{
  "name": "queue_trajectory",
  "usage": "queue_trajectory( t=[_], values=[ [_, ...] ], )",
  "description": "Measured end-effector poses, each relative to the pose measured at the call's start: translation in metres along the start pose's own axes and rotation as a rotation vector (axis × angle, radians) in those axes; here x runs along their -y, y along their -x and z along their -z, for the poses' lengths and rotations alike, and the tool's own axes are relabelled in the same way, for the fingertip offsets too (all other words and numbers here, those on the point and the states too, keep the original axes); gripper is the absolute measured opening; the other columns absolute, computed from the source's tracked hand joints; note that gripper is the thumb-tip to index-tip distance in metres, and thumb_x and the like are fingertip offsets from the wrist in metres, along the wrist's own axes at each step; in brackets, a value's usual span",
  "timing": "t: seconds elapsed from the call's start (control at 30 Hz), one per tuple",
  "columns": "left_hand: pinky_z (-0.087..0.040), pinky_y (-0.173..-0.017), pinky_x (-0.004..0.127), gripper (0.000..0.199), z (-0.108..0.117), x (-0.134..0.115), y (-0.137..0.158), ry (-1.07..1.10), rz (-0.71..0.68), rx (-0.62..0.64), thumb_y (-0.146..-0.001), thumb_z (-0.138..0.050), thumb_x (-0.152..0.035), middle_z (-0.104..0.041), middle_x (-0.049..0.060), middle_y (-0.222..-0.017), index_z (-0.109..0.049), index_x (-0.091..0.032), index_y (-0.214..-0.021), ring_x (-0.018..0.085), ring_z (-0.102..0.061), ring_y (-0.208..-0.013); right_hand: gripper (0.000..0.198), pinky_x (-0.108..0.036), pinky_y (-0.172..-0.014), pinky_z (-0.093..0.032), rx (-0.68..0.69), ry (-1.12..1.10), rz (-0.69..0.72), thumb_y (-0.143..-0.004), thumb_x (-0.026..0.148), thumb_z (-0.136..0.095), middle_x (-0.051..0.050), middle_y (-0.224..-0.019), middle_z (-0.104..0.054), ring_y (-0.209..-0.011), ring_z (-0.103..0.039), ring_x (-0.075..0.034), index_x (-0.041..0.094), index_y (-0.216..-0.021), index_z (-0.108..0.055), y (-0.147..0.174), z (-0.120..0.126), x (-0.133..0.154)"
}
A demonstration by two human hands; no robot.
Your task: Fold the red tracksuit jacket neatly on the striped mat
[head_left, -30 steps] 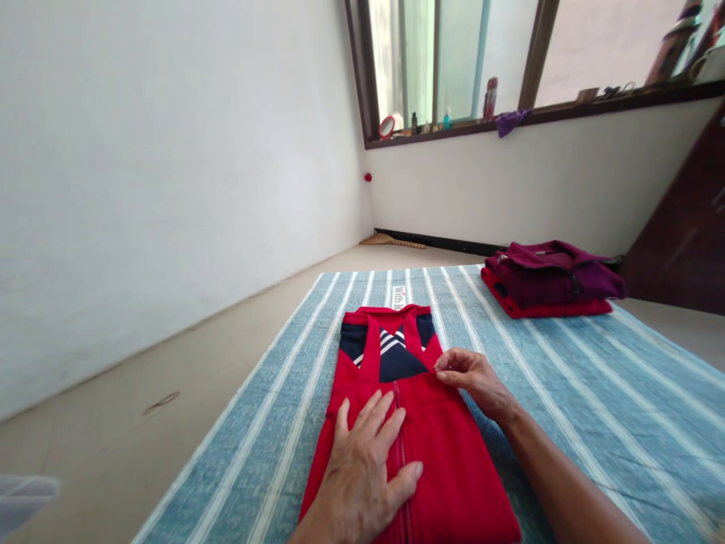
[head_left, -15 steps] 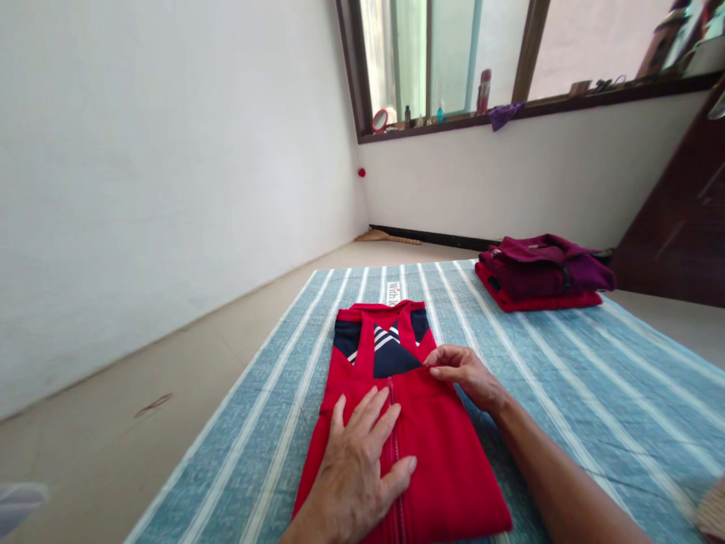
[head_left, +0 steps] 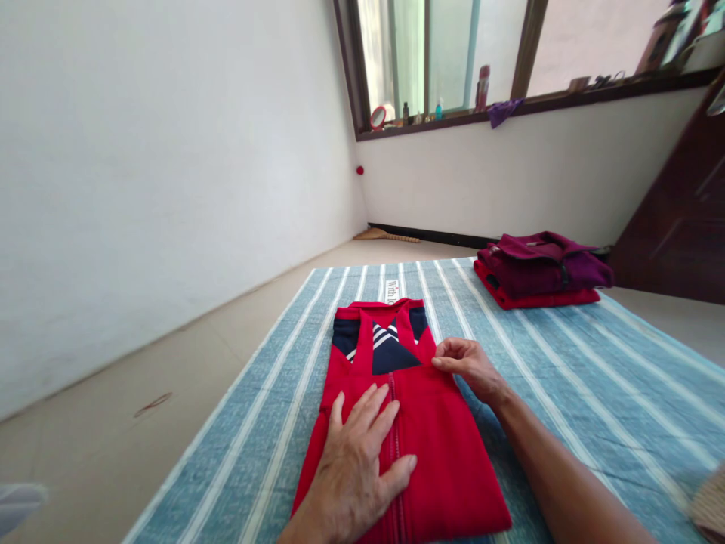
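A folded red jacket (head_left: 447,446) with navy panels, white stripes and a zip down its middle lies flat on the striped blue bedsheet (head_left: 266,393). My left hand (head_left: 359,461) rests spread on the jacket's front, across the left side of the zip. At the jacket's right edge, just below the navy part, my right hand (head_left: 464,366) pinches the red fabric between thumb and fingers. The fold's top edge runs straight across between the two hands. The jacket's lower end is partly hidden by my left hand and wrist.
A stack of folded clothes, a purple jacket (head_left: 538,264) over a red garment (head_left: 558,302), sits at the bed's far right corner. A broom (head_left: 390,236) lies on the floor beyond. Bottles and a round mirror (head_left: 377,117) stand on the windowsill. A dark red door (head_left: 674,204) is at right.
My right hand has slid slightly right along the fold to the jacket's edge. My left hand stays pressed on the front.
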State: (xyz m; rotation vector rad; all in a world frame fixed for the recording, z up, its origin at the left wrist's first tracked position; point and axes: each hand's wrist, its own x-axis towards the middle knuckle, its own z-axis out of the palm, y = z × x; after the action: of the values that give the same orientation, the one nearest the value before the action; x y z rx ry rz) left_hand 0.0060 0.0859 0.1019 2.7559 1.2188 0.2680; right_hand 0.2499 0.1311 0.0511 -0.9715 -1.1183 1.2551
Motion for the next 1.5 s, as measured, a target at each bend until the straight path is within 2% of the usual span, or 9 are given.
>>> queue_trajectory(
  t=[0.17,0.27,0.47,0.7,0.87,1.07,1.33,1.43,1.5],
  values=[
    [-0.017,-0.107,0.066,0.053,0.000,0.000,0.000,0.004,-0.009,0.003,-0.079,-0.061,-0.039,-0.044,0.012,-0.142,-0.053,-0.022,-0.128,0.032,-0.039,-0.131,0.028,-0.025,-0.061,-0.036,0.079,-0.061,-0.012,-0.062,0.038,-0.080,0.001,-0.068,-0.060,-0.062,-0.049,-0.011,0.017,-0.071,-0.064,0.001,0.000,0.001],
    [-0.017,-0.107,0.066,0.053,0.000,0.000,0.000,0.005,-0.005,0.013,-0.079,-0.061,-0.040,-0.045,0.011,-0.142,-0.053,-0.023,-0.128,0.033,-0.039,-0.130,0.030,-0.024,-0.058,-0.035,0.123,-0.046,-0.053,-0.062,0.040,-0.080,0.002,-0.066,-0.059,-0.059,-0.048,-0.010,0.017,-0.074,-0.064,0.001,-0.003,-0.003],
    [-0.019,-0.106,0.067,0.052,-0.002,0.001,0.000,0.000,-0.001,0.013,-0.079,-0.060,-0.041,-0.044,0.012,-0.142,-0.053,-0.022,-0.128,0.033,-0.040,-0.130,0.032,-0.023,-0.052,-0.031,0.094,-0.031,-0.069,-0.061,0.040,-0.081,0.003,-0.060,-0.057,-0.053,-0.044,-0.009,0.016,-0.070,-0.062,0.000,-0.004,-0.005],
    [-0.020,-0.106,0.066,0.053,-0.004,0.002,0.001,-0.003,-0.022,-0.028,-0.078,-0.062,-0.040,-0.046,0.011,-0.141,-0.055,-0.022,-0.126,0.034,-0.041,-0.129,0.022,-0.022,-0.058,-0.035,0.122,-0.178,-0.002,-0.066,0.031,-0.080,0.001,-0.066,-0.060,-0.059,-0.047,-0.009,0.016,-0.070,-0.064,0.000,-0.002,-0.002],
    [-0.021,-0.105,0.067,0.051,-0.002,0.001,0.000,-0.002,-0.013,-0.003,-0.079,-0.060,-0.040,-0.046,0.013,-0.140,-0.055,-0.021,-0.126,0.034,-0.040,-0.130,0.027,-0.023,-0.061,-0.038,0.161,-0.276,-0.068,-0.065,0.031,-0.081,0.001,-0.071,-0.063,-0.061,-0.053,-0.010,0.017,-0.083,-0.066,0.002,-0.007,-0.004],
    [-0.021,-0.105,0.067,0.052,-0.003,0.002,-0.001,-0.005,-0.014,0.003,-0.079,-0.060,-0.042,-0.046,0.012,-0.141,-0.055,-0.022,-0.127,0.034,-0.040,-0.130,0.029,-0.023,-0.056,-0.036,0.166,-0.186,-0.100,-0.062,0.034,-0.082,0.002,-0.065,-0.060,-0.056,-0.050,-0.009,0.016,-0.076,-0.065,0.000,-0.008,-0.006],
    [-0.021,-0.104,0.069,0.053,-0.004,0.004,-0.001,-0.015,-0.009,0.020,-0.080,-0.059,-0.042,-0.045,0.013,-0.141,-0.054,-0.022,-0.128,0.034,-0.041,-0.129,0.035,-0.023,-0.049,-0.027,0.045,0.084,-0.026,-0.064,0.043,-0.078,0.003,-0.057,-0.054,-0.051,-0.041,-0.008,0.015,-0.066,-0.059,-0.005,-0.004,-0.011],
    [-0.020,-0.104,0.069,0.053,-0.005,0.004,-0.001,-0.020,-0.010,0.024,-0.080,-0.058,-0.042,-0.044,0.012,-0.142,-0.052,-0.022,-0.129,0.034,-0.040,-0.130,0.034,-0.023,-0.048,-0.026,0.024,0.079,-0.006,-0.064,0.043,-0.078,0.004,-0.055,-0.052,-0.050,-0.039,-0.008,0.015,-0.064,-0.059,-0.005,-0.004,-0.008],
    [-0.020,-0.104,0.069,0.053,-0.005,0.005,-0.001,-0.020,-0.017,0.014,-0.080,-0.059,-0.042,-0.045,0.012,-0.141,-0.053,-0.021,-0.129,0.034,-0.040,-0.130,0.031,-0.023,-0.052,-0.029,0.033,-0.003,0.022,-0.066,0.041,-0.078,0.003,-0.058,-0.054,-0.053,-0.042,-0.008,0.015,-0.065,-0.061,-0.004,-0.004,-0.004]
  ],
)
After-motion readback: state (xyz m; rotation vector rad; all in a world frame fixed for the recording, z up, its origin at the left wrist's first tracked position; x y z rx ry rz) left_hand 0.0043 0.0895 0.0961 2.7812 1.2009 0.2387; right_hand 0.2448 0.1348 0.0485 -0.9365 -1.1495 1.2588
